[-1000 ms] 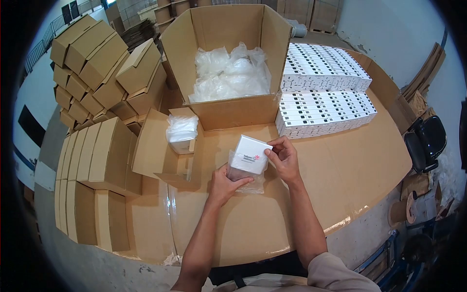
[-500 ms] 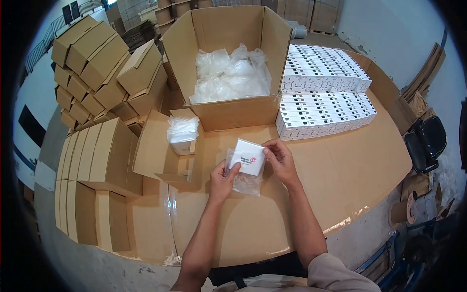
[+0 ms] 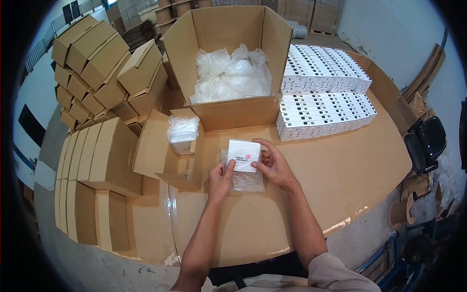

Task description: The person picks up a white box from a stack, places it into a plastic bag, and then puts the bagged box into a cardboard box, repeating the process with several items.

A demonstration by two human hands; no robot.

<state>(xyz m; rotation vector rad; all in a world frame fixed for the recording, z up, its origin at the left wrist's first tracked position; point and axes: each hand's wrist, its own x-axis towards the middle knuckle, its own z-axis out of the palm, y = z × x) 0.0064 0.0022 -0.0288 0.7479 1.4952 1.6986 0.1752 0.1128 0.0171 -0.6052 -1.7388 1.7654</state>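
Observation:
A small flat white box (image 3: 243, 152) with printed lettering and a red mark is held between my two hands above the cardboard-covered table. My left hand (image 3: 220, 179) is closed on its left side, thumb over the front. On the right edge, my right hand (image 3: 275, 168) grips it, with the thumb at the lower corner and the fingers along the side and top. A clear plastic bag (image 3: 248, 183) hangs below the box and also shows at its left edge by my left fingers.
Just left stands an open carton (image 3: 160, 170) containing a stack of plastic-wrapped items (image 3: 183, 130). A big carton (image 3: 238, 114) full of clear bags (image 3: 231, 73) is behind. White printed boxes (image 3: 326, 114) line the back right. Brown cartons (image 3: 104, 155) are stacked at left.
The white box has turned more upright and squarer to me. My right hand has shifted from its upper right corner to wrap its right side.

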